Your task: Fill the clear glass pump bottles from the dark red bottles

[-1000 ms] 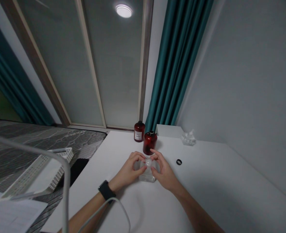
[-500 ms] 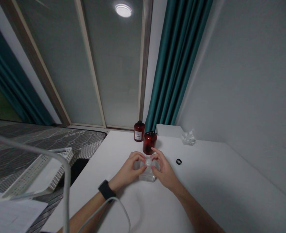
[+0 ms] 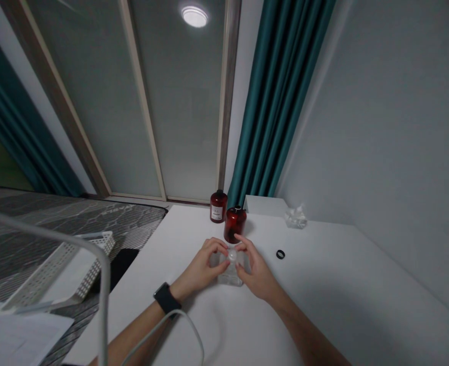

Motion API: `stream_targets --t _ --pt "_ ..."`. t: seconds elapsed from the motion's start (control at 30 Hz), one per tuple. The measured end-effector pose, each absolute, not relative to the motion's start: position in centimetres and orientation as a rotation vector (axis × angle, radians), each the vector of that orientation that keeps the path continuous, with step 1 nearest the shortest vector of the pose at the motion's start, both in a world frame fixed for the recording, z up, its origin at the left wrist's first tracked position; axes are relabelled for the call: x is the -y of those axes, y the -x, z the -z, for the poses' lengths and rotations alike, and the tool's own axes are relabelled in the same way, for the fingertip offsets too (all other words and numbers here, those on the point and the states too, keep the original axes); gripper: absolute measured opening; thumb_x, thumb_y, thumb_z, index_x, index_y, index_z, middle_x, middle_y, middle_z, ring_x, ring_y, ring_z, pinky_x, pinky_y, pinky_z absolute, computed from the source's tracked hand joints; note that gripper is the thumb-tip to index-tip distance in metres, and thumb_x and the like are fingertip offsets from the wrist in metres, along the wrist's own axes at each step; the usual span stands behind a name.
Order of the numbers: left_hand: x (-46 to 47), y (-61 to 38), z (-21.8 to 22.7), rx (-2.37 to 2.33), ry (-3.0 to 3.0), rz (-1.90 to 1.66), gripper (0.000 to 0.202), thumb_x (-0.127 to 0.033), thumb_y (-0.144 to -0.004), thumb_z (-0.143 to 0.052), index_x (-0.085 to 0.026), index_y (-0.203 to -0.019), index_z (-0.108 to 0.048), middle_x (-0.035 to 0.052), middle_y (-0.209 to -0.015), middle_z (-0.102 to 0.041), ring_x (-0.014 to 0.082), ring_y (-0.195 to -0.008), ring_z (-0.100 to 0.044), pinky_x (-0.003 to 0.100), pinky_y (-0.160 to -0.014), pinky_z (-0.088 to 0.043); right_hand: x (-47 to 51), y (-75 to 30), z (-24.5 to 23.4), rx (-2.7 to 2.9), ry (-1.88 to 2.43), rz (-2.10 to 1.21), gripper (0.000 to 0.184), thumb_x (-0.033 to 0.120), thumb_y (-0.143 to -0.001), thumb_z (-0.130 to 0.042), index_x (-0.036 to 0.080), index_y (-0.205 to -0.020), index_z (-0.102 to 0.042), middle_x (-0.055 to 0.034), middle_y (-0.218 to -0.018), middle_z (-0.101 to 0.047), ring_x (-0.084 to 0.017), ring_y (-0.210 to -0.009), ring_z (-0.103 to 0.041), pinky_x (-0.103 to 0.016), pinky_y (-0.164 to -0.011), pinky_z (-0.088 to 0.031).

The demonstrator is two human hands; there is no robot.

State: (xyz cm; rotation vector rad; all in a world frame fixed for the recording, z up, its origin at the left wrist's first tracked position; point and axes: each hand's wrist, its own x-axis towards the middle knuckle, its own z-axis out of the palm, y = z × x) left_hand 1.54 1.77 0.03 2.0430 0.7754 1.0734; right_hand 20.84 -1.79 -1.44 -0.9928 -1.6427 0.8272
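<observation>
You're cupping a clear square bottle (image 3: 232, 272) between your hands, and it's standing upright on a white table (image 3: 323, 300), with a round clear cap (image 3: 232, 256) on top. Your left hand (image 3: 201, 268) is curling in from the left, its half-bent fingers (image 3: 216, 246) draped over the bottle's shoulder. Your right hand (image 3: 257, 267) is doing the same from the right, with its fingers (image 3: 245, 245) arching up near the cap and the thumb lying against the bottle's front. Neither hand is spread wide, though I can't quite tell if any fingertip is touching the cap. Two dark red bottles with black caps (image 3: 235, 224) are standing just behind your hands, and a small black ring (image 3: 280, 254) is lying off to the right, well clear of your fingers
</observation>
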Motion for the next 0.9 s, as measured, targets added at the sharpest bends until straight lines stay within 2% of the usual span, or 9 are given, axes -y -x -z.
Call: stream_targets --t 0.2,0.57,0.73,0.83,0.9 --pt "-1.77 -1.50 -0.07 -0.759 -2.043 -1.079 0.008 -0.017 -0.086 -0.065 -0.021 -0.090 -0.060 0.0065 -0.108 -0.061 0.0241 -0.108 -0.055 0.040 -0.099 -0.042 2.00 -20.97 0.92 1.685 1.014 -0.786 0.073 0.008 -0.077 -0.055 0.028 -0.145 -0.037 -0.0046 -0.116 -0.057 -0.022 -0.116 -0.054 -0.045 -0.113 -0.032" --pt "-1.74 -1.61 -0.13 -0.762 -2.012 -1.097 0.009 -0.015 -0.083 -0.065 -0.021 -0.088 -0.060 0.0065 -0.106 -0.061 0.0243 -0.107 -0.057 0.041 -0.098 -0.044 1.85 -20.84 1.14 1.644 1.015 -0.764 0.066 0.013 -0.080 -0.060 0.027 -0.142 -0.042 -0.0037 -0.109 -0.060 -0.022 -0.110 -0.058 -0.044 -0.111 -0.036" --pt "-1.84 -1.61 -0.04 -0.751 -1.993 -1.082 0.009 -0.015 -0.084 -0.065 -0.020 -0.089 -0.060 0.0068 -0.108 -0.060 0.0236 -0.107 -0.057 0.041 -0.098 -0.044 1.56 -20.86 1.55 1.613 0.949 -0.844 0.068 0.015 -0.083 -0.060 0.028 -0.146 -0.035 -0.0041 -0.110 -0.061 -0.021 -0.115 -0.057 -0.042 -0.112 -0.035" --pt "-1.77 -1.72 -0.01 -0.753 -1.992 -1.081 0.008 -0.017 -0.085 -0.066 -0.020 -0.088 -0.060 0.0070 -0.107 -0.060 0.0239 -0.107 -0.057 0.041 -0.098 -0.044 1.47 -20.77 1.69 1.582 0.957 -0.854 0.066 0.015 -0.083 -0.060 0.029 -0.144 -0.038 -0.0023 -0.105 -0.059 -0.020 -0.108 -0.058 -0.042 -0.111 -0.036" --pt "-1.69 -1.69 -0.11 -0.754 -1.992 -1.081 0.006 -0.018 -0.086 -0.065 -0.020 -0.088 -0.060 0.0069 -0.107 -0.060 0.0237 -0.107 -0.057 0.041 -0.098 -0.044 1.52 -20.71 1.64 1.560 0.958 -0.893 0.066 0.017 -0.084 -0.061 0.029 -0.145 -0.038 -0.0031 -0.107 -0.058 -0.020 -0.109 -0.059 -0.042 -0.110 -0.036"
